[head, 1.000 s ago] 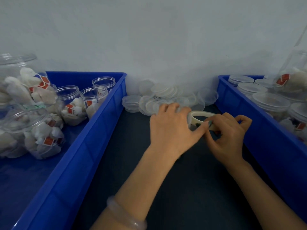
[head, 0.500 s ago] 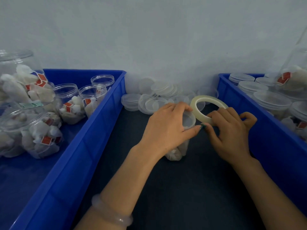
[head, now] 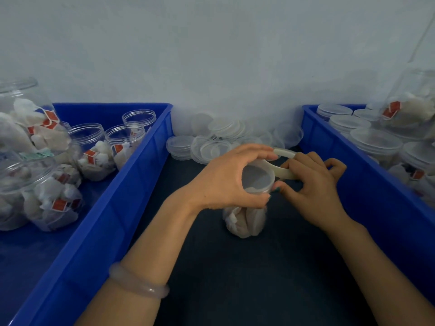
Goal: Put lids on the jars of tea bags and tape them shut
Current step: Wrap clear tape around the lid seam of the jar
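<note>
From my seat I see a dark table top (head: 247, 290) running away to a plain pale wall (head: 211, 55). It lies between a left blue bin (head: 98, 222) and a right blue bin (head: 353, 170). The jar (head: 244, 220) of tea bags stands upright on the dark surface, mid-scene, with its lid (head: 257, 180) on. The left hand (head: 226, 182) has fingers and thumb curled round the lid's rim. Just right of it, the right hand (head: 313, 189) pinches the tape roll (head: 286, 172), which is held against the lid's far-right edge. Loose lids (head: 211, 142) are heaped at the far end against the wall. Open jars (head: 94, 151) of tea bags fill the left bin, and lidded jars (head: 374, 142) fill the right one.
</note>
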The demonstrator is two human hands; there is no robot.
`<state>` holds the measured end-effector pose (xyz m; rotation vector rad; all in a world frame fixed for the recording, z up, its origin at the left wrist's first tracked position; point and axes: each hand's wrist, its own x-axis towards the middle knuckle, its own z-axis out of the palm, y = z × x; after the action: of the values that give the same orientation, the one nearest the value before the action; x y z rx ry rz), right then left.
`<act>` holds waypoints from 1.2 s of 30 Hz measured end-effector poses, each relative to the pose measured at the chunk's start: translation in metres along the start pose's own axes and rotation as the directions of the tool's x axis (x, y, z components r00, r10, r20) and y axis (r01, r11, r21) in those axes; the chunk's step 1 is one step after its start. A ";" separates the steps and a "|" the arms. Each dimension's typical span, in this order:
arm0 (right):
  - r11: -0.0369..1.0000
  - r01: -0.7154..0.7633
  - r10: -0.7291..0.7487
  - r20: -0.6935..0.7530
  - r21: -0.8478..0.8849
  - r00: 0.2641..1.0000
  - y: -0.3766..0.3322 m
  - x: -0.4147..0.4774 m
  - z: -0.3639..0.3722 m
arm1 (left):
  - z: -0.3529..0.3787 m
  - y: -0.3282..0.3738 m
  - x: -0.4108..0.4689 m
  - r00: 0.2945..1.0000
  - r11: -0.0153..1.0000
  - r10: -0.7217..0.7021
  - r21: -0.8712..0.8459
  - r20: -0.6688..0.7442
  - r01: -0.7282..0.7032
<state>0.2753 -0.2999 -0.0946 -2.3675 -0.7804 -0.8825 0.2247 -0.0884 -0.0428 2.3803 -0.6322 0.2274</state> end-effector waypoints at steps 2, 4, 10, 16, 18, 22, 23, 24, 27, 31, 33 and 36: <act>0.999 -0.018 0.016 0.057 0.048 0.998 0.000 0.001 0.001 | -0.001 0.000 0.001 0.999 0.999 -0.009 0.036 0.047 0.008; 0.995 -0.042 0.034 0.093 0.091 0.995 0.001 0.001 0.000 | 0.003 0.004 0.001 0.999 0.985 -0.013 0.172 0.038 0.006; 0.989 -0.069 0.060 0.069 0.133 0.996 0.001 -0.001 -0.001 | 0.008 0.025 -0.016 0.956 0.851 -0.033 0.493 -0.291 0.179; 0.989 -0.076 0.069 0.056 0.126 0.996 0.001 -0.002 0.000 | 0.020 0.038 -0.054 0.892 0.818 -0.366 0.366 -0.264 0.444; 0.991 -0.074 0.069 0.050 0.113 0.996 0.001 -0.002 0.000 | 0.021 0.038 -0.050 0.887 0.839 -0.400 0.298 -0.230 0.455; 0.994 -0.062 0.059 0.032 0.094 0.998 -0.002 -0.001 0.000 | 0.017 0.031 -0.025 0.864 0.836 -0.467 0.225 -0.187 0.500; 0.993 -0.060 0.057 0.033 0.102 0.998 -0.003 -0.001 0.001 | 0.017 0.029 -0.019 0.861 0.832 -0.480 0.225 -0.166 0.507; 0.992 -0.058 0.054 0.038 0.116 0.998 -0.004 -0.001 0.001 | 0.016 0.027 -0.014 0.862 0.829 -0.483 0.234 -0.154 0.507; 0.983 -0.030 0.018 0.064 0.181 0.998 -0.001 -0.004 0.001 | 0.018 0.025 -0.004 0.870 0.823 -0.454 0.284 -0.192 0.492; 0.978 0.007 -0.033 0.122 0.208 0.992 0.004 -0.003 -0.004 | 0.018 0.017 -0.004 0.872 0.826 -0.438 0.285 -0.219 0.487; 0.991 0.055 -0.069 0.115 0.121 0.991 0.007 -0.002 -0.008 | 0.012 0.013 -0.007 0.880 0.811 -0.422 0.343 -0.219 0.474; 0.997 0.067 -0.070 0.070 0.036 0.995 0.009 -0.001 -0.013 | -0.001 0.010 -0.010 0.898 0.796 -0.407 0.417 -0.169 0.439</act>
<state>0.2748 -0.3144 -0.0892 -2.3668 -0.9026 -0.8096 0.2111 -0.0912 -0.0398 2.8662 0.0168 0.2791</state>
